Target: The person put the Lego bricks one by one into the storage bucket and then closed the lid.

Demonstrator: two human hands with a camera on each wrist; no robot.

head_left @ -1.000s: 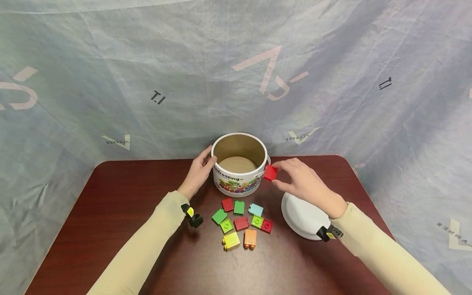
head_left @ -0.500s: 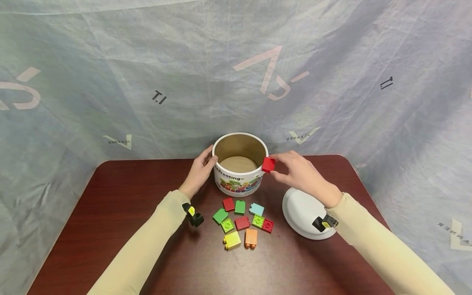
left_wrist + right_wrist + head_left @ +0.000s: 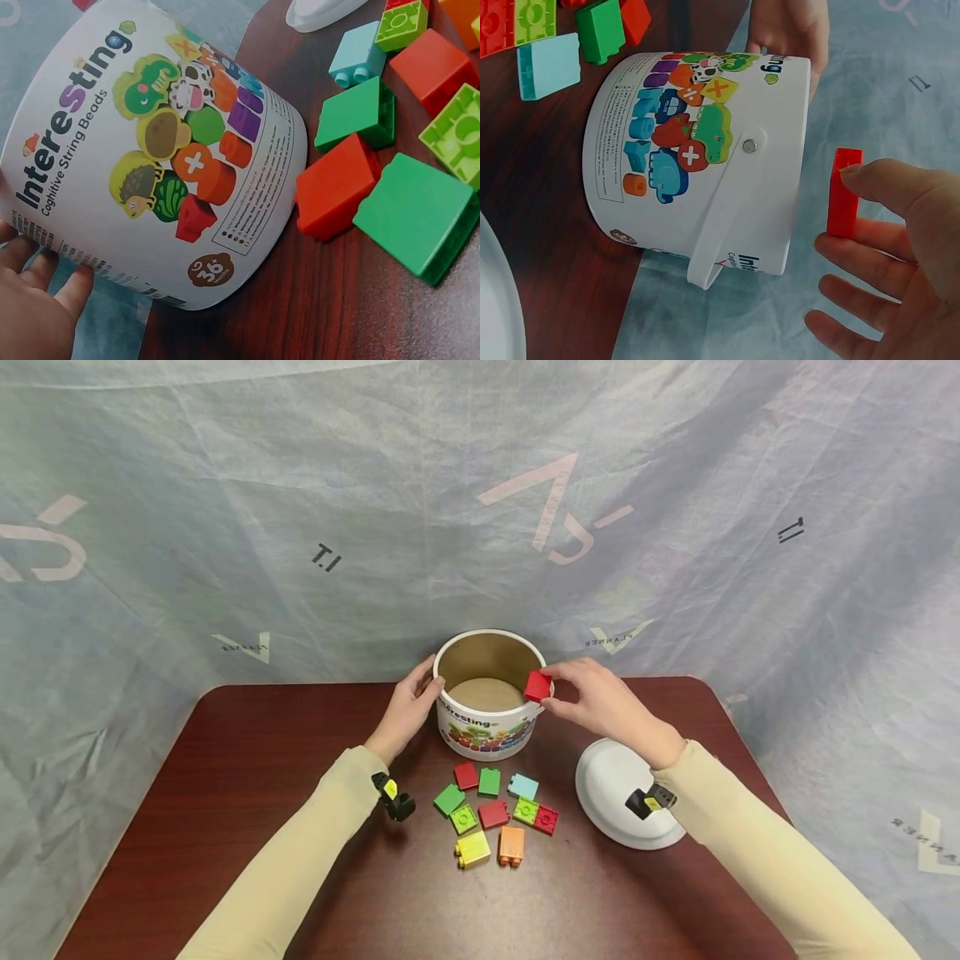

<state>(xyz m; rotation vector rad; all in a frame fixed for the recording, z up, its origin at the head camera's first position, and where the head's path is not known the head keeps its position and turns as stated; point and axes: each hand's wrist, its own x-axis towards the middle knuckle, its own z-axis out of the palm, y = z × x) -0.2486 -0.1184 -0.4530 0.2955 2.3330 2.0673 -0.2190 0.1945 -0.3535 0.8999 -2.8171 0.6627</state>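
A white bucket [image 3: 487,731] with printed pictures of toys stands upright near the table's back edge, its top uncovered and its brown inside in view. My left hand [image 3: 406,708] holds the bucket's left side at the rim; in the left wrist view its fingertips [image 3: 75,289] touch the printed wall. Between thumb and fingers, my right hand [image 3: 600,700] pinches a red toy brick [image 3: 537,687] over the bucket's right rim. The right wrist view shows this brick [image 3: 844,193] edge-on, just above the opening, the other fingers spread loosely. In front of the bucket lie several bricks [image 3: 489,782].
Among the loose bricks are a yellow brick [image 3: 472,849], an orange brick [image 3: 512,846] and a light blue brick [image 3: 522,787]. A white lid [image 3: 607,802] lies on the dark red table [image 3: 247,760], under my right forearm. Grey cloth [image 3: 420,527] hangs behind the table.
My right hand has moved up and to the left with the red brick, from outside the bucket's right side to over its rim. My left hand stays at the bucket.
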